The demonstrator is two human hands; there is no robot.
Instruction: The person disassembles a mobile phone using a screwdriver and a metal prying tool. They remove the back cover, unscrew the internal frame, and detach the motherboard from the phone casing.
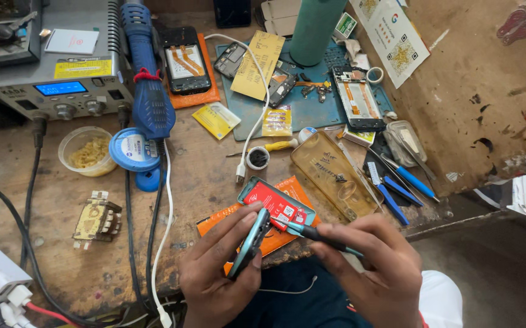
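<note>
I see left hand (214, 273) clamped on teal phone frame (249, 243), held on edge above bench rim. Right hand (372, 267) pinches teal tweezers (311, 232), tip at red-labelled battery (278, 205). Risk I judge: tip slips, punctures cell; frame tilts, drops.

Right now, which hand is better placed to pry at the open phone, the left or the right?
The right hand. It holds the pry tool, whose tip already meets the phone. The left hand grips the phone's edge and steadies it, so it is occupied.
</note>
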